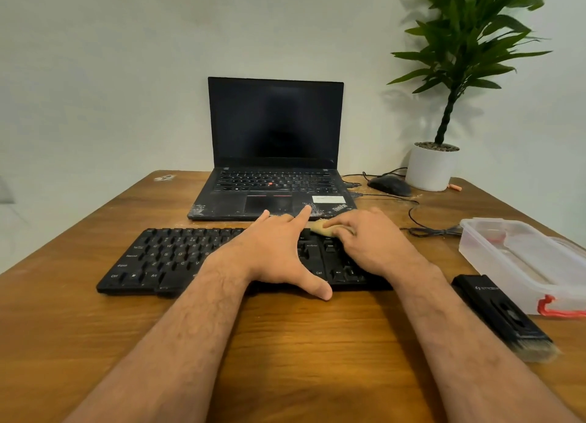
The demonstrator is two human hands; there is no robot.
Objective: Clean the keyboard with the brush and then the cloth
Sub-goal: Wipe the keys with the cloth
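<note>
The keyboard [196, 257] lies across the middle of the wooden desk [301, 343], and both hands are on its right half. The left hand [272, 251] rests spread over the keys, fingers straight and apart, thumb hanging off the near edge at 6 o'clock, apparently steadying the board. The right hand [364, 242] has its fingers curled down onto a small tan cloth [322, 227], pressing it against the top row at the keyboard's 1 o'clock corner. The brush [504, 318] lies set aside at 4 o'clock of the keyboard, bristles toward the viewer, just beside a clear plastic box [520, 257], so the cloth stage looks to be under way. The main risk is a hard wipe catching a keycap edge and lifting it, or the cloth bunching into a gap between keys. If the left hand eases its pressure, the board may skid toward 12 o'clock and knock the laptop [276, 156], which stands just beyond it. Debris pushed off the far edge would land on the already scuffed palm rest. A wide stroke toward 3 o'clock could snag the cable [415, 213] of the mouse [390, 184].
</note>
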